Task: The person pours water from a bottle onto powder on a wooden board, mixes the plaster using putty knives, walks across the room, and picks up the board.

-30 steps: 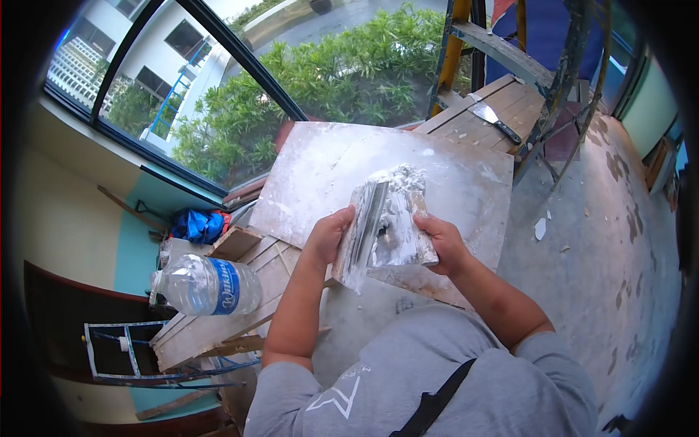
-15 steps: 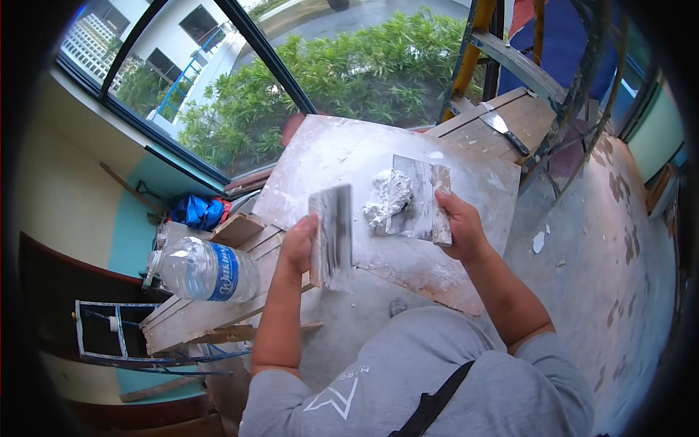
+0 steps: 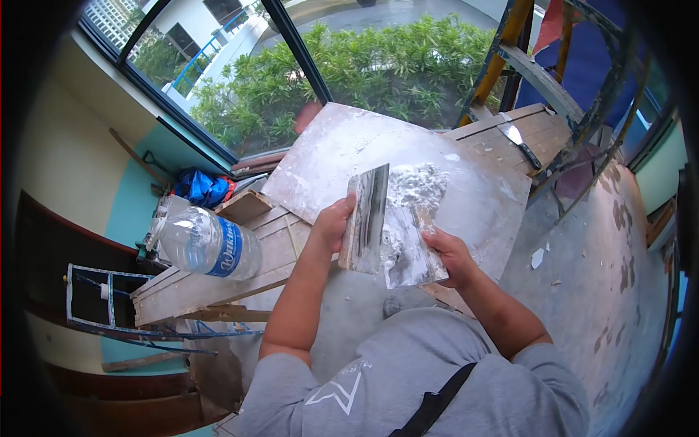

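My left hand [image 3: 335, 224] is closed on a wide putty knife [image 3: 373, 218], its flat blade tilted up and streaked with white and dark smears. Facing it, my right hand [image 3: 450, 256] grips a second wide putty knife [image 3: 419, 256] by its back edge, fingers partly hidden beneath. White paste coats this blade, thickest along its left side. The two blades nearly meet; whether they touch, I cannot tell. Just beyond them a rough mound of white putty [image 3: 419, 183] lies on a white-smeared board [image 3: 484, 197].
A large clear water bottle [image 3: 207, 242] lies on a wooden plank bench [image 3: 284, 255] at left. Another putty knife [image 3: 520, 146] rests on planks at the right, beside a ladder [image 3: 542, 80]. Window glass [image 3: 320, 65] is ahead. Chips [image 3: 537, 258] dot the floor.
Both hands have come closer to me, and the blades have moved together. The right knife has left the putty mound, carrying some paste. The view has shifted slightly.
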